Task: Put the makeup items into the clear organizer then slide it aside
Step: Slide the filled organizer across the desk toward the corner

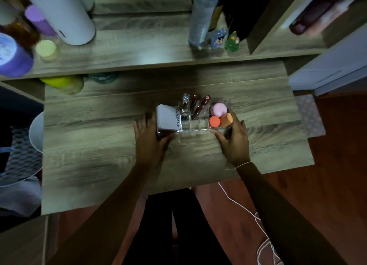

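Left hand [151, 139] and right hand [234, 139] apparently clasp the clear organizer [198, 126] holding a "4U2skin" compact [167, 117].

Blurred bottles [23, 38], frame-cut at left.

Clear organizer [198, 126]; white compact [167, 117]; pink [218, 109], coral [214, 121], orange [226, 120] sponges.

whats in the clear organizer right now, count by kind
white compact: 1
lip tubes standing in the middle slots (clear-capped, dark red, red): 3
sponges in the right compartment (pink, coral, orange): 3
total: 7
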The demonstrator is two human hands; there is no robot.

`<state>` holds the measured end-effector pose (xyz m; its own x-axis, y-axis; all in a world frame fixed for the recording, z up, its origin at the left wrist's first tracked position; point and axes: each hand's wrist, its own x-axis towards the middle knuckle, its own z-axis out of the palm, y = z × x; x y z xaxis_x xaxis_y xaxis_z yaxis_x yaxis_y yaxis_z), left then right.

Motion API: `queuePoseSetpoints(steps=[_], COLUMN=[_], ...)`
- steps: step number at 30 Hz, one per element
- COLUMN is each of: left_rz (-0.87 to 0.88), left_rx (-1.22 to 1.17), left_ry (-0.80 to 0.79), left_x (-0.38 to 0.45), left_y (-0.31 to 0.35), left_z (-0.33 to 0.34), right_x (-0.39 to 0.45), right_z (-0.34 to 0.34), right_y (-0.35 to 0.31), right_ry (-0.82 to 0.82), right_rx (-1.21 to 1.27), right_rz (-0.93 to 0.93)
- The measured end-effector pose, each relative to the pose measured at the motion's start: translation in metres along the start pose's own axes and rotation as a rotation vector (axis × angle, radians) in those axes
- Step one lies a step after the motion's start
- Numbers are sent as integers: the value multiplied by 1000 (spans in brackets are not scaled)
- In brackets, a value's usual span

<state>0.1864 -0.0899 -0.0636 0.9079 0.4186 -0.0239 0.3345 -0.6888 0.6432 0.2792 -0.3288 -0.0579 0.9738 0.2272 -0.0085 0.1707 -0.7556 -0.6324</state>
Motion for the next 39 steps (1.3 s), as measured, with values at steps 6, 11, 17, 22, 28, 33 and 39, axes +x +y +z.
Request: queuePoseSetpoints(steps=[6, 11, 17, 22, 28, 33, 39], left_rz=[0, 5, 11, 28, 46, 38, 51], left_rx=[66, 85, 69, 40, 56, 55, 104], left_ry=[-40, -64, -65, -16, -22, -25, -21], left_x=[10, 13, 15, 16, 18, 21, 29], left_y=[22, 41, 65, 84, 100, 115, 123], left_z=[27, 47, 66, 79, 97, 109, 118], right_x=[7, 15, 25, 31, 37, 41, 51], right_z=[-21, -37, -56, -70, -83, -93, -99], right_y=[29, 53, 76, 90, 102, 108, 118], right_ry=[24, 21, 12, 19, 50, 71, 57], right_rx=[-14, -28, -59, -59, -58, -71, -86], right_rz=[-6, 21, -1, -13, 4, 20, 51])
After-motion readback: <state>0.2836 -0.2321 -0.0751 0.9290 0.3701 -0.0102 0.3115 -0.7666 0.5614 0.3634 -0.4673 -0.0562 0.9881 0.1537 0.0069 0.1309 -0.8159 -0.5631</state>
